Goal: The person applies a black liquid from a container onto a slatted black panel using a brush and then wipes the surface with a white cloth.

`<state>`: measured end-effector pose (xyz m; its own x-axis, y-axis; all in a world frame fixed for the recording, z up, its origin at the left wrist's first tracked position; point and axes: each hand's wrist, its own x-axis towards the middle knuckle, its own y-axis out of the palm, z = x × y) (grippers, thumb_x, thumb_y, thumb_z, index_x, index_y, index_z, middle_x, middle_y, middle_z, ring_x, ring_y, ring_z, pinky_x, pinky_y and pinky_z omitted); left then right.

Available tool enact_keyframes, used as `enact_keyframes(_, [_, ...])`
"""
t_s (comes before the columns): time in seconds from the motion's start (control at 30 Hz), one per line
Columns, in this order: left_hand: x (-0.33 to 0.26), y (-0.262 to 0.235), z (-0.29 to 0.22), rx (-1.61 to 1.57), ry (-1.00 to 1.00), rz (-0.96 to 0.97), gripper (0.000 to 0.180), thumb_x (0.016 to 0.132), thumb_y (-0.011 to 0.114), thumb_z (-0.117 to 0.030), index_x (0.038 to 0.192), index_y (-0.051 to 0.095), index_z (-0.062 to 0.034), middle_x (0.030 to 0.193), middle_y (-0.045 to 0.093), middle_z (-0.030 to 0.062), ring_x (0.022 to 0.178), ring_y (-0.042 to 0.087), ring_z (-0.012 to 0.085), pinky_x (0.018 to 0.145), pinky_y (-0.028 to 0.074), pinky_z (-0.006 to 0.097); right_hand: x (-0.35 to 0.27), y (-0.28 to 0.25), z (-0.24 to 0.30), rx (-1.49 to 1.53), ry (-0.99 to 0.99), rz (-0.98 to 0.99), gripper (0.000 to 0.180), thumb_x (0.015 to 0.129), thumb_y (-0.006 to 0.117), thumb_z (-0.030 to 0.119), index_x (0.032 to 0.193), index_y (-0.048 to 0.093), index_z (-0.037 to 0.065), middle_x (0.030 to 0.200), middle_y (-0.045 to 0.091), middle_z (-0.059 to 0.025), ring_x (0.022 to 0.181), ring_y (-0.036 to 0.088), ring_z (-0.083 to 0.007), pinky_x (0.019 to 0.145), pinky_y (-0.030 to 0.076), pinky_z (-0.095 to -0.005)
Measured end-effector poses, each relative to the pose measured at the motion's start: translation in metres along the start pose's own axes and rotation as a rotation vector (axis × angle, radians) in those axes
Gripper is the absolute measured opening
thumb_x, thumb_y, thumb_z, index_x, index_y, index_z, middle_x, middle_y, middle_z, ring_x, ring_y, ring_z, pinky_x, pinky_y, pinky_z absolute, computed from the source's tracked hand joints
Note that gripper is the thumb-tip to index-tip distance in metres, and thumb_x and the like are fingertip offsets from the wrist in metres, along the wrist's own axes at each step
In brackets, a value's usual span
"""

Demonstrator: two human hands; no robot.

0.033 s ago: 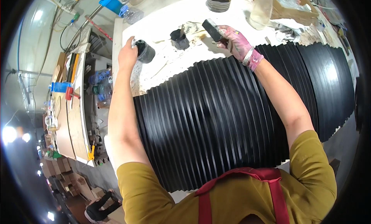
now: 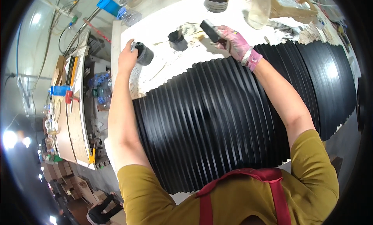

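Note:
My left hand (image 2: pixel 127 59) is closed at the side of a dark cup (image 2: pixel 146 57), its fingers round what looks like a pale handle. Black stuff coats the inside of this cup. My right hand (image 2: pixel 237 43), in a stained pink glove, grips a small black block (image 2: pixel 210 31) above the white table. Between my hands stands a smaller black pot (image 2: pixel 179 44) with a stick in it. Long black ribbed strips (image 2: pixel 210 116) lie side by side across the table in front of me, under my right forearm.
At the back stand a clear tub with dark contents (image 2: pixel 216 3) and a cloudy plastic bottle (image 2: pixel 259 11). A cardboard box (image 2: pixel 287 9) is at the far right. Several bottles and a blue jug (image 2: pixel 108 6) are far left. A side bench (image 2: pixel 72 124) holds a red-headed mallet (image 2: pixel 69 97).
The view has shifted very slightly. Both hands keep the same hold, with no other visible change.

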<state>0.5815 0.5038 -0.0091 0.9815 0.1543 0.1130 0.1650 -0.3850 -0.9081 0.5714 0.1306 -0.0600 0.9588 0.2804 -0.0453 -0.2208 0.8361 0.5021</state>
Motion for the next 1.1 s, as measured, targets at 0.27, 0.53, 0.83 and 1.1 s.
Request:
enact_keyframes(0.27, [0.007,0.009,0.022,0.004,0.253,0.057,0.071,0.077,0.070,-0.036,0.133,0.042,-0.0003,0.119,0.054,0.0227,0.106,0.055,0.0323,0.091,0.043,0.038,-0.005,0.005,-0.004,0.012,0.001,0.131,0.031,0.086,0.057,0.024,0.108,0.054,0.002,0.077,0.055,-0.0047,0.058,0.050,-0.0108,0.052,0.042,-0.0239])
enact_keyframes(0.53, [0.012,0.031,0.023,0.192,0.328,-0.035,0.078,0.073,0.073,-0.030,0.136,0.034,-0.0076,0.127,0.039,0.0249,0.113,0.045,0.0405,0.096,0.038,0.044,0.005,0.007,-0.005,-0.043,0.016,-0.020,0.031,0.088,0.059,0.019,0.111,0.055,-0.001,0.074,0.060,-0.0080,0.056,0.055,-0.0117,0.050,0.047,-0.0240])
enact_keyframes(0.83, [0.005,0.038,0.026,0.238,0.289,-0.053,0.079,0.071,0.072,-0.034,0.138,0.035,-0.0131,0.128,0.041,0.0285,0.116,0.042,0.0442,0.100,0.034,0.046,-0.004,0.006,-0.009,-0.180,-0.042,0.013,0.033,0.085,0.063,0.025,0.108,0.058,0.001,0.081,0.061,-0.0064,0.065,0.056,-0.0129,0.058,0.047,-0.0278])
enact_keyframes(1.1, [-0.026,-0.035,-0.015,0.280,0.483,-0.429,0.075,0.078,0.068,-0.040,0.134,0.037,-0.0017,0.131,0.045,0.0215,0.122,0.043,0.0328,0.102,0.033,0.039,0.010,-0.006,-0.011,-0.363,-0.060,0.000,0.030,0.088,0.059,0.025,0.113,0.060,0.008,0.077,0.056,0.0017,0.067,0.051,-0.0072,0.061,0.043,-0.0210])
